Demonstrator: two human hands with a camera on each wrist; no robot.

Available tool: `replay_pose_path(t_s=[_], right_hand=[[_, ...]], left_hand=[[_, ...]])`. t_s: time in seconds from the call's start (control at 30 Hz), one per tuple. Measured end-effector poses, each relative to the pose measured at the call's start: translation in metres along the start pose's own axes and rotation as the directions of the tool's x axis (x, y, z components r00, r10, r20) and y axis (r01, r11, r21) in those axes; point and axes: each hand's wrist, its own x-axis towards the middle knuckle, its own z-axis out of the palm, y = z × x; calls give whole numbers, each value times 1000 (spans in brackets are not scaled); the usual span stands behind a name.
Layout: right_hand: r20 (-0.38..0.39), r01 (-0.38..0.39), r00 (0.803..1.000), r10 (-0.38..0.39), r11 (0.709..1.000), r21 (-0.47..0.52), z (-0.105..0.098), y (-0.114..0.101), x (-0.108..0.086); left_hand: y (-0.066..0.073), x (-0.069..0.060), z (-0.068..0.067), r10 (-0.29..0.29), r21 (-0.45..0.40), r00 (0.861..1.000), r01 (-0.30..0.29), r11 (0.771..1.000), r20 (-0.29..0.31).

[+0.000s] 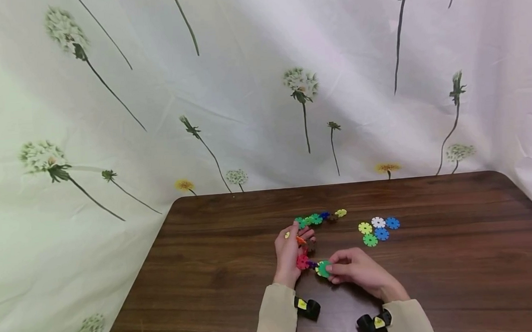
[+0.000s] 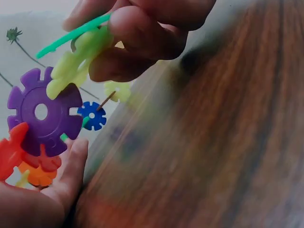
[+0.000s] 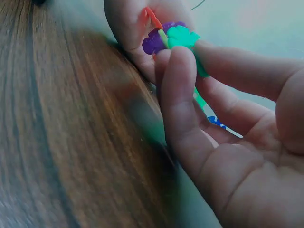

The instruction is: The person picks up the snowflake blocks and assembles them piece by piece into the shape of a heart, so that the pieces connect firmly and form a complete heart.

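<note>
A chain of notched plastic discs, with a red disc [image 1: 302, 262] and a purple disc [image 2: 69, 118] among them, lies across my left hand [image 1: 287, 255], which holds it between thumb and fingers. Beyond the fingertips the chain curves away to a yellow disc [image 1: 340, 212] at its far end. My right hand [image 1: 362, 272] pinches a green disc [image 3: 183, 38] between thumb and fingers at the near end. That green disc meets a yellow-green disc [image 2: 78, 59] beside the purple one; how deep their slots fit is hidden by the fingers.
Several loose discs lie together right of the chain, among them a white disc [image 1: 378, 222] and a green one [image 1: 370, 240]. They rest on a dark wooden table [image 1: 199, 270]. Behind its far edge hangs a dandelion-print cloth [image 1: 254, 111].
</note>
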Motion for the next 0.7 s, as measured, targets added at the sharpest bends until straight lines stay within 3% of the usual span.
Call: replay_pose_path(t_s=[0.17,0.27,0.33,0.43,0.7], right_hand=[[-28,-2,1000,2,1000,-13,1,-1,0],[-37,-7,999,6,1000,-25,2,-1,1],[-42,-6,999,5,999,-34,3,-1,1],[-49,-3,999,0,999,-53,4,-1,1],[-58,0,998,-7,993,-120,8,-4,2]], left_hand=[[4,-2,-1,65,174,996,-55,983,-54],[8,-3,-4,122,321,990,-93,942,-73],[11,-4,-5,154,438,985,-106,893,-75],[16,-7,-5,201,596,979,-137,791,-41],[29,-13,-10,266,801,961,-219,557,78]])
